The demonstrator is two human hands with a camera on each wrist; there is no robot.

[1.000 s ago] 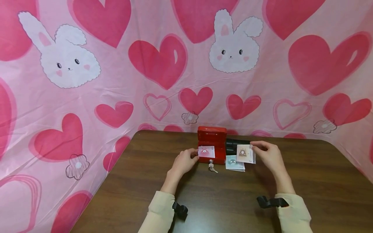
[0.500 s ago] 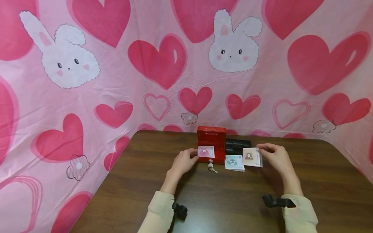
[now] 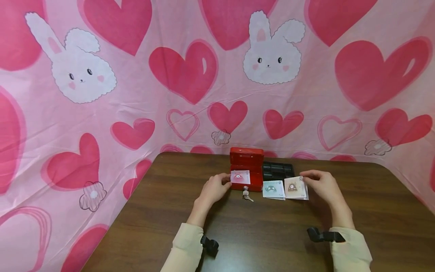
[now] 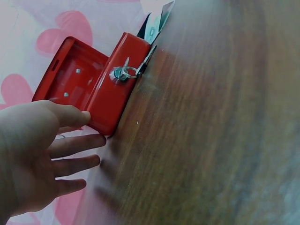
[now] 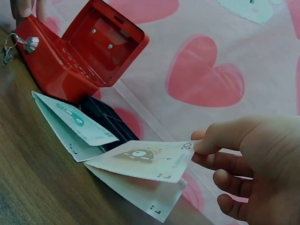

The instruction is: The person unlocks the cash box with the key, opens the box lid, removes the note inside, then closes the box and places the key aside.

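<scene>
A small red cash box [image 3: 247,187] stands with its lid [image 3: 247,156] up, and a pink play banknote [image 3: 240,176] lies in it. At its left end my left hand [image 4: 42,154] holds the box by the corner, thumb at the rim and index fingertip by the outer wall; the other fingers spread free. My right hand [image 5: 234,168] pinches the edge of a folded brown play banknote [image 5: 145,157] marked 20, whose lower flap hangs apart. Left of that note, a folded green banknote [image 5: 72,122] rests beside the box. Keys [image 3: 248,194] hang from the front lock.
Behind the banknotes lies a black compartment tray [image 3: 278,170], right of the box. All stand near the far edge of a brown wooden table [image 3: 265,234]. A pink cloth [image 3: 190,30] with hearts and rabbits hangs close behind the table.
My right hand has moved right and toward me with the brown banknote, down beside the green one, uncovering more of the black tray. The left hand and box have stayed put.
</scene>
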